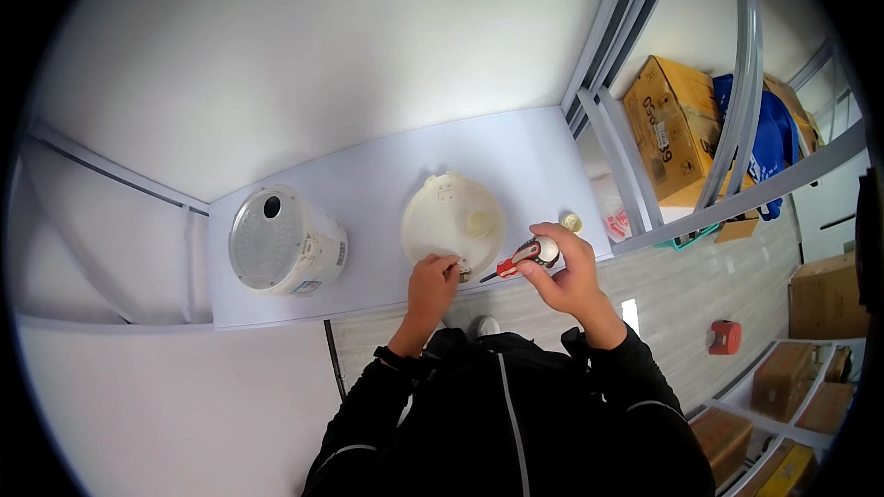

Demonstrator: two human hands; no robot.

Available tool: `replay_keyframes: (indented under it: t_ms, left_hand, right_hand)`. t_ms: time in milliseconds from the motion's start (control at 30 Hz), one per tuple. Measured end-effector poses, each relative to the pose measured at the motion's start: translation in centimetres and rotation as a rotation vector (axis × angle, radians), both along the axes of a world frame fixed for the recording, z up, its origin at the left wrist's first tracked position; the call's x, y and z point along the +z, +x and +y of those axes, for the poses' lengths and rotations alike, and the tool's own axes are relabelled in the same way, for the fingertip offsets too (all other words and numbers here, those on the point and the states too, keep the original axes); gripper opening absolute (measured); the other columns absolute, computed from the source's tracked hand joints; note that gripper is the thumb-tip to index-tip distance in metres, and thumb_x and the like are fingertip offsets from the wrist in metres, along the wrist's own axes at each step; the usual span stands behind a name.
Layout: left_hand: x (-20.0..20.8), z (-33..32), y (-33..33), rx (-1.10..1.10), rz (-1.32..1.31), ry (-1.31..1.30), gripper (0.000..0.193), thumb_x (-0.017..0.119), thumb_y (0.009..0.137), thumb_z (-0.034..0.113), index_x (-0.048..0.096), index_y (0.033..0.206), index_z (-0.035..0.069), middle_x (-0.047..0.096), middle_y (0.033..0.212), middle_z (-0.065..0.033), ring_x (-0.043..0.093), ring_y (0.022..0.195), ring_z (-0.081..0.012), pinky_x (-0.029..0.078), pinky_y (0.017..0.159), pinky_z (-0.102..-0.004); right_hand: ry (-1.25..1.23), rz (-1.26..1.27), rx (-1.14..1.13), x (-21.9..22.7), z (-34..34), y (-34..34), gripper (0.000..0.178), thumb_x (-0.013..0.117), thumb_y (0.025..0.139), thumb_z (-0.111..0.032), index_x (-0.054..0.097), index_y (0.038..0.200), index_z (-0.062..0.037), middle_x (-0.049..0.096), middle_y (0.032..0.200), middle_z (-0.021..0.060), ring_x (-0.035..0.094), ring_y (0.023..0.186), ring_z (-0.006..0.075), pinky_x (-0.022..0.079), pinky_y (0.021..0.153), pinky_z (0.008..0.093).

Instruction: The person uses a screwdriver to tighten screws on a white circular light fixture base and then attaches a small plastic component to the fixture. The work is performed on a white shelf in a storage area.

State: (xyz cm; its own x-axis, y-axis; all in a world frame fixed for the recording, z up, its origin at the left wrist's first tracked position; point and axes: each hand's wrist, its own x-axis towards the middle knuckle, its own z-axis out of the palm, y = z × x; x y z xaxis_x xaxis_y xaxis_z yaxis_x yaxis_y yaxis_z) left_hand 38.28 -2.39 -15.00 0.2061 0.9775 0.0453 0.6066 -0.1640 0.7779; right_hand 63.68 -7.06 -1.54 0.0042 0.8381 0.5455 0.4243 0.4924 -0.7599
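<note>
My right hand [571, 274] is wrapped round a screwdriver [517, 262] with a red, black and white handle. Its dark shaft points left, toward the near edge of a round off-white bucket lid [425, 230]. At that edge the fingers of my left hand [431, 293] are closed on a small latch-like piece [464, 267], partly hidden by them. The lid lies flat on the white table, with a small fitting [446, 191] on its far edge. A small pale round cup or ring [479, 224] sits on the lid.
A white bucket with a clear top [267, 239] stands on the table [378, 290] to the left. Another small round piece [571, 221] lies beyond my right hand. Metal shelving frames, a cardboard box [672, 129] and a blue bag [773, 133] are at right. A red stool [725, 337] stands on the floor.
</note>
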Motion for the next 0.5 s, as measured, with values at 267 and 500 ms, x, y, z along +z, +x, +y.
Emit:
replay_keyframes:
  t_ms: [267,500]
  left_hand:
    - [0.2,-0.2,1.9,-0.062,0.165,0.242,0.013,0.077,0.09,0.011,0.082,0.101,0.007,0.074,0.091,-0.0104,0.071,0.086,-0.0339,0.054,0.078,-0.0471]
    - [0.7,-0.9,3.4,-0.075,0.357,0.233,0.014,0.076,0.092,0.016,0.083,0.103,0.012,0.073,0.097,-0.0045,0.068,0.104,-0.029,0.047,0.091,-0.0476]
  right_hand:
    - [-0.002,-0.147,0.065,1.0,0.4,0.0,0.05,0.091,0.088,-0.016,0.067,0.13,-0.0027,0.076,0.113,0.0179,0.076,0.095,0.037,0.06,0.081,0.0394]
    - [-0.119,-0.201,0.149,-0.5,-0.3,0.5,0.047,0.086,0.093,-0.016,0.065,0.132,-0.0047,0.074,0.123,0.0201,0.073,0.106,0.0445,0.06,0.089,0.0453]
